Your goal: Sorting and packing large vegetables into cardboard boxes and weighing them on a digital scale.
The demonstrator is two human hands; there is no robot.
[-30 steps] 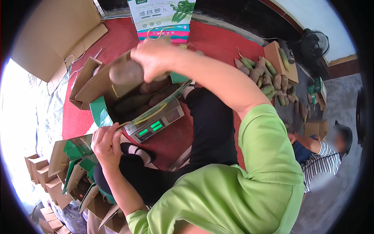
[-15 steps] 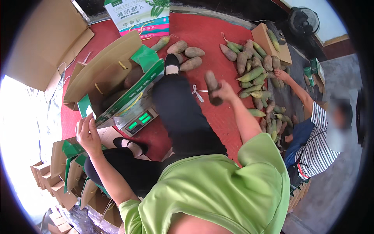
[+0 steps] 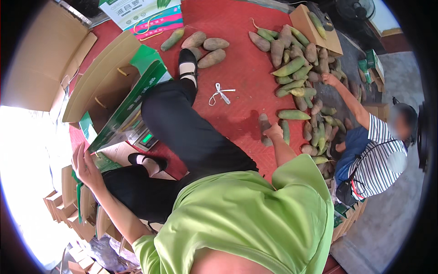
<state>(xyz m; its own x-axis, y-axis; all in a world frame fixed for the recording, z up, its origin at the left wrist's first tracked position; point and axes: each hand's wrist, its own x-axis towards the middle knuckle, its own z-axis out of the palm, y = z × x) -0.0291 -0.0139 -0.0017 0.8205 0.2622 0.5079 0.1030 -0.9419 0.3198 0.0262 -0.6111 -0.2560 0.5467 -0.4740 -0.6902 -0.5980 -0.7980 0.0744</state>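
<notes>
The radish (image 3: 263, 121) in the right hand (image 3: 274, 132) looks dense and firm, likely weighty for its size, and stiff enough not to bend under the fingers. Its skin seems dusty with dry soil, so it should give fair friction rather than slip, though a hard knock could probably bruise or crack it. The thick middle would be the sound place to take hold, fingers wrapped around the body, since the ends narrow.

It is at the right of the red floor (image 3: 237, 64), near the left edge of the radish pile (image 3: 288, 68), with a green radish (image 3: 286, 131) just to the right. It is stubby, rounded and dull brown, and stands roughly upright in the picture. The fingers cover part of it, so its lower end is hard to make out.

The right hand is curled around the radish. The left hand (image 3: 86, 168) is empty, its fingers spread, by the near left corner of the box (image 3: 101, 73); whether it touches the cardboard I cannot tell.
</notes>
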